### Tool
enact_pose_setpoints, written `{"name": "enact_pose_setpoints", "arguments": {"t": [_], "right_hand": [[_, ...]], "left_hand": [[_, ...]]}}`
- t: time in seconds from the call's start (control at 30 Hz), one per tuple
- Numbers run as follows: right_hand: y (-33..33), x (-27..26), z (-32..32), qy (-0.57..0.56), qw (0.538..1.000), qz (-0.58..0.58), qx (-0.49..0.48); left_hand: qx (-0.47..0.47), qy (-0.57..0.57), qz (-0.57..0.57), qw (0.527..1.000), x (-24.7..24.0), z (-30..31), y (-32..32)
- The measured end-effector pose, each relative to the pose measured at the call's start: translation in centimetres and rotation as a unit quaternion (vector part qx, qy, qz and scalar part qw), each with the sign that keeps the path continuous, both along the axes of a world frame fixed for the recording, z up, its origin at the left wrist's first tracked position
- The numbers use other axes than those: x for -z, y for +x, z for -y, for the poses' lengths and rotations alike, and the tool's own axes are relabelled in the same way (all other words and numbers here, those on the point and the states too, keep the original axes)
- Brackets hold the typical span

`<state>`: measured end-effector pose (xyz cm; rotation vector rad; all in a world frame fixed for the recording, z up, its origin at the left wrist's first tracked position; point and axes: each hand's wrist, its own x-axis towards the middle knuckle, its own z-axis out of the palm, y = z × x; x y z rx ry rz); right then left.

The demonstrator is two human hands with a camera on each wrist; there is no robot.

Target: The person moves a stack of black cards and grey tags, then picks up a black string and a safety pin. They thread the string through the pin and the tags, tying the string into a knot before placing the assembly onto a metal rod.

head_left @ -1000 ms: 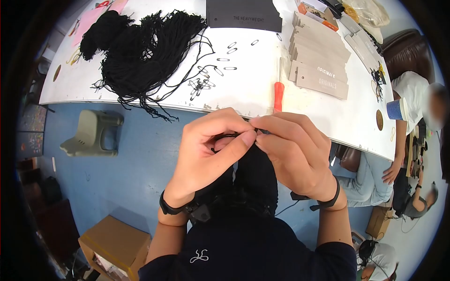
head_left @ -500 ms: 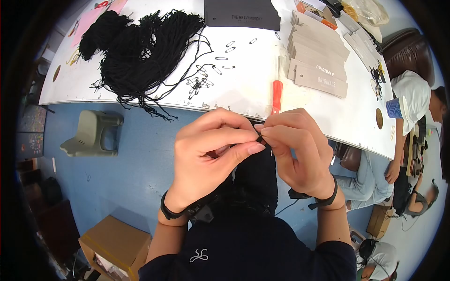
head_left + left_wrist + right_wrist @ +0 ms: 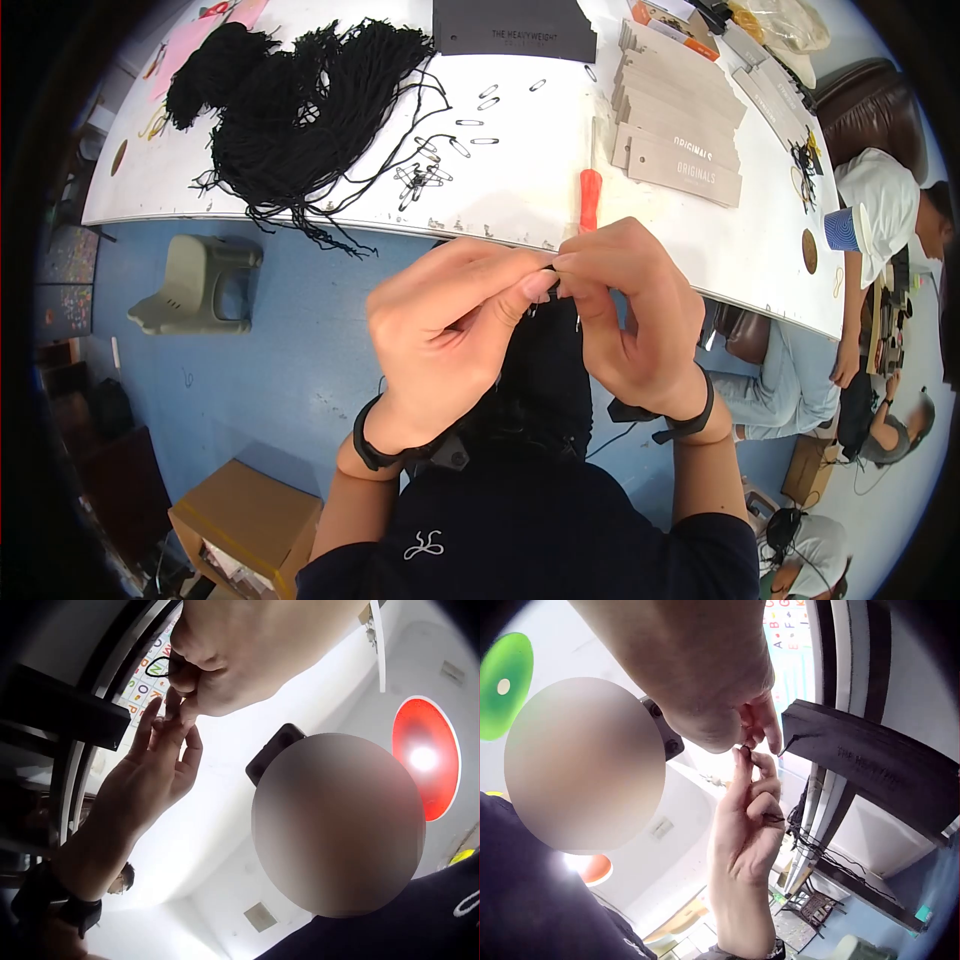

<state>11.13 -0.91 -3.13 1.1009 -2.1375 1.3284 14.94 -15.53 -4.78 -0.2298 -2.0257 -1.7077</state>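
In the middle of the head view, my left hand (image 3: pixel 435 310) and right hand (image 3: pixel 640 300) meet fingertip to fingertip near the table's front edge. Both pinch a thin black cord (image 3: pixel 553 268), mostly hidden by the fingers. A small loop of black cord (image 3: pixel 157 667) sticks out past my left hand in the left wrist view. From the right wrist, a strand of cord (image 3: pixel 772 818) shows across the left fingers. A black card (image 3: pixel 870 765) printed THE HEAVYWEIGHT appears beyond the fingertips there, with short black cord at its corner.
The white table (image 3: pixel 530 140) bears a heap of black cords (image 3: pixel 290 120), several safety pins (image 3: pixel 425 178), a red-handled tool (image 3: pixel 590 200), grey ORIGINALS cards (image 3: pixel 685 170) and black cards (image 3: pixel 515 25). A paper cup (image 3: pixel 842 230) and seated people are at the right. A stool (image 3: pixel 200 285) stands left.
My left hand has rolled and its fingers curl in more, hiding the cord seen in its palm earlier. The right hand has risen slightly, and the fingertips are still together.
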Motion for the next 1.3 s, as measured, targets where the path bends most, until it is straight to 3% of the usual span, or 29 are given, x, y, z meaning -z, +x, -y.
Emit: {"name": "enact_pose_setpoints", "arguments": {"t": [0.13,0.2,0.27,0.3,0.37,0.4,0.53,0.63,0.7,0.77,1.0,1.1,1.17,1.3], "right_hand": [[-0.4,-0.1,-0.2,-0.002,1.0,0.015,0.002],[-0.8,-0.1,-0.4,0.009,0.999,-0.046,0.007],[-1.0,0.0,-0.4,0.008,0.998,-0.069,0.011],[-1.1,0.0,-0.5,0.008,0.996,-0.09,0.015],[-1.2,0.3,-0.8,0.021,0.993,-0.112,0.016],[-1.2,0.4,-0.8,0.035,0.99,-0.134,0.018],[-0.8,0.5,-0.8,0.053,0.986,-0.154,0.041],[-0.3,-0.3,-0.7,0.051,0.993,-0.098,0.033],[0.3,-0.9,-0.4,0.008,0.999,0.035,0.014],[0.3,-0.8,-0.5,0.005,0.999,0.044,0.017],[-0.1,-0.3,-0.7,0.007,0.999,0.025,0.024],[-0.2,0.0,-0.7,0.003,0.999,0.001,0.032],[0.0,-0.2,-0.6,0.004,0.999,0.004,0.043],[0.2,-0.4,-0.4,0.012,0.998,0.018,0.067]], "left_hand": [[0.051,0.045,0.046,0.997,-0.3,0.5,-0.1],[0.085,0.075,0.069,0.991,-0.3,0.6,-0.2],[0.175,0.256,0.133,0.941,-0.2,0.5,-0.3],[0.175,0.257,0.132,0.941,-0.3,0.8,-0.4],[0.271,0.363,0.262,0.852,-0.6,1.9,-0.5],[0.271,0.363,0.262,0.852,-0.4,1.8,-0.5],[0.22,0.335,0.197,0.895,-0.4,0.7,-0.5],[0.157,0.292,0.137,0.933,-0.3,0.0,-0.5],[0.122,0.264,0.106,0.951,-0.2,0.0,-0.5],[0.072,0.129,0.056,0.988,-0.3,0.1,-0.4],[0.073,0.141,0.07,0.985,-0.4,0.1,-0.2],[0.045,0.085,0.058,0.994,-0.4,-0.3,-0.3],[-0.009,0.002,-0.044,0.999,0.0,-0.7,-0.6],[-0.047,-0.046,-0.068,0.996,0.1,-1.0,-0.7]]}}
